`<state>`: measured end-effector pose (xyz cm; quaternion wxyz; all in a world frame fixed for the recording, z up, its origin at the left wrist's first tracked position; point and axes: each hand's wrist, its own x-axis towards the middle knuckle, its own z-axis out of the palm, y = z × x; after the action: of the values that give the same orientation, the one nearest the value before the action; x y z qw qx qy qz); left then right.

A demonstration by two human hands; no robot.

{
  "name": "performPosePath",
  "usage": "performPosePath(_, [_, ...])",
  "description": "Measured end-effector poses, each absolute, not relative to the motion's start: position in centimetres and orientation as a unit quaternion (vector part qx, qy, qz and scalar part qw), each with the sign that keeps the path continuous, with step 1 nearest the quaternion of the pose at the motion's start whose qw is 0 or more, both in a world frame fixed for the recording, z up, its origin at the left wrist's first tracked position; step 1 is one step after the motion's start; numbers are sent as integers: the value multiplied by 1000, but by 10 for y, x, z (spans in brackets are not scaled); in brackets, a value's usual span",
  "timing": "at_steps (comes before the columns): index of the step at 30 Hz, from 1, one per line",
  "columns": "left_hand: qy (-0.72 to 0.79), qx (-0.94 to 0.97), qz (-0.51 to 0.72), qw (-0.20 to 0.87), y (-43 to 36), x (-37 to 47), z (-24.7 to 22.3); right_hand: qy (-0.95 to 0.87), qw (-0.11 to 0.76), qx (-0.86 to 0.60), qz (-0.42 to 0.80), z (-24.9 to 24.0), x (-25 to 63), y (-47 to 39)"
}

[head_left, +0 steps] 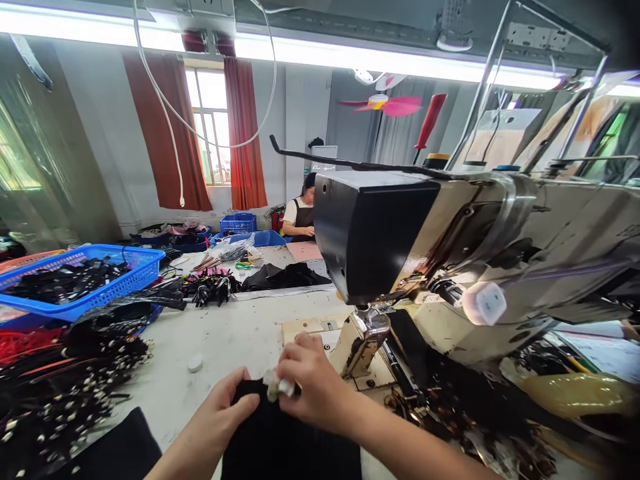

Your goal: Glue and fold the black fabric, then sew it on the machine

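My left hand [231, 405] pinches the top edge of a black fabric piece [290, 453] between thumb and fingers. Closed around a small whitish object [274, 385], my right hand [311, 383] is at the same edge, just right of the left thumb. The object looks lumpy and pale; its exact kind cannot be made out, and the fingers hide part of it. Both hands are in front of the sewing machine [377, 233], left of its post [357, 343]. On the table, beyond my left hand, lies a small white round cap [195, 363].
Bundled black strips with white ends [65, 393] and another black piece [110, 450] lie at left. Behind them stands a blue basket [145, 263] of black parts. Thread scraps [450, 413] crowd the right. A person [300, 217] sits across the white table [225, 333].
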<state>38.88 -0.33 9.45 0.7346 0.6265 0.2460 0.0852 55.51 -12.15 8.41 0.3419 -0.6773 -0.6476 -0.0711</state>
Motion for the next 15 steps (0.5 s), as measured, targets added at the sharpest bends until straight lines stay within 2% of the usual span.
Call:
performPosePath(3, [260, 601, 72, 752, -2, 388, 96, -610, 363, -700, -78, 86, 555, -122])
performPosePath(8, [256, 605, 53, 752, -2, 392, 99, -671, 372, -641, -17, 86, 553, -118])
performPosePath(12, [283, 610, 36, 739, 11, 387, 94, -562, 418, -713, 31, 89, 569, -118])
performPosePath(15, [321, 650, 23, 688, 33, 376, 90, -526, 435, -724, 98, 83, 580, -137])
